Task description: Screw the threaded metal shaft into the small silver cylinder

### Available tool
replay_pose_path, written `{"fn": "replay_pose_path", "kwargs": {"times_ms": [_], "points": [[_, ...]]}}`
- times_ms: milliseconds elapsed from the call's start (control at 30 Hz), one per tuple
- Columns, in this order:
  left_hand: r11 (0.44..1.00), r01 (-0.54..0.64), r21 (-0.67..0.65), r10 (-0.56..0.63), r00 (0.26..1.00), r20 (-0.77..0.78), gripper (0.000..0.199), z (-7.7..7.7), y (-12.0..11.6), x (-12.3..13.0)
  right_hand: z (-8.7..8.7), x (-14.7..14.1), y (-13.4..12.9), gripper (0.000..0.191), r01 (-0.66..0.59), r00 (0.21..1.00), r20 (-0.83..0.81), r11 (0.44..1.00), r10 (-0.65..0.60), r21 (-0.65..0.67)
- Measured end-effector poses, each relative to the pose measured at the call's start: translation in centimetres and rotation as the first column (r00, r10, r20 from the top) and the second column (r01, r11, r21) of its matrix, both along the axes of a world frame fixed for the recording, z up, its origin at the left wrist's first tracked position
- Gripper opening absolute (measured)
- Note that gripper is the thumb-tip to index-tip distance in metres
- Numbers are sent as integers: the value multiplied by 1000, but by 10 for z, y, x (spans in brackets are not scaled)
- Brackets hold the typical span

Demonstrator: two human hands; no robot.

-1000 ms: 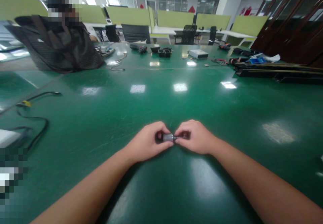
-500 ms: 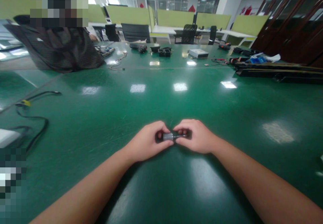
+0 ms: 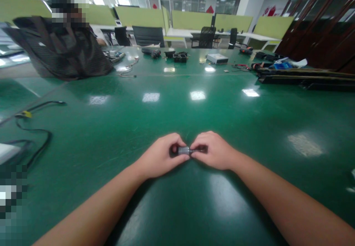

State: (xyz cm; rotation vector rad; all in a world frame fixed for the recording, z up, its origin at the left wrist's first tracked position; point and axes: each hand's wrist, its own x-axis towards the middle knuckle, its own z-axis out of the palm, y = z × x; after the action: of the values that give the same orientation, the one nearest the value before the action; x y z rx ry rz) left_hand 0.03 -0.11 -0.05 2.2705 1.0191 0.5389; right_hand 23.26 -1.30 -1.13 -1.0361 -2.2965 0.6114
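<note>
A small dark cylindrical object with a grey band (image 3: 183, 150) lies between my two hands, low over the green tabletop (image 3: 177, 116). My left hand (image 3: 165, 155) is closed on its left part, thumb and fingers on either side. From the right, my right hand (image 3: 215, 150) pinches its thin dark right part. The fingertips of both hands almost meet near the middle of the object. Its two ends are partly hidden inside my hands, and the fine detail is too small to make out.
A large dark bag (image 3: 69, 50) stands at the far left, with a person partly visible behind it. Black cables (image 3: 50, 137) lie at the left. Along the far edge are a grey box (image 3: 217, 58), black parts (image 3: 180, 56) and long black strips (image 3: 302, 78).
The fingers of my right hand have closed in slightly around the object's right part. My left hand has barely moved. The person behind the bag has shifted.
</note>
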Motion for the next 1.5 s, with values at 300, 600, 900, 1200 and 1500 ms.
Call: {"fn": "replay_pose_path", "kwargs": {"times_ms": [300,600,900,1200,1500], "points": [[1000,14,-9,-14,1000,23,19,2,0,1,-1,2,0,6,2,1000,-9,1000,-2,-5],[999,27,18,-27,1000,6,20,1,0,0,0,6,1,7,-4,1000,4,1000,4,6],[999,27,20,-27,1000,0,20,2,0,0,1,11,2,6,8,1000,11,1000,-8,-12],[1000,20,6,-20,1000,2,21,1,0,0,3,19,6,8,1,1000,-8,999,-2,-32],[1000,17,5,-17,1000,8,20,2,1,0,4,25,9,7,3,1000,14,997,-2,-83]]}}
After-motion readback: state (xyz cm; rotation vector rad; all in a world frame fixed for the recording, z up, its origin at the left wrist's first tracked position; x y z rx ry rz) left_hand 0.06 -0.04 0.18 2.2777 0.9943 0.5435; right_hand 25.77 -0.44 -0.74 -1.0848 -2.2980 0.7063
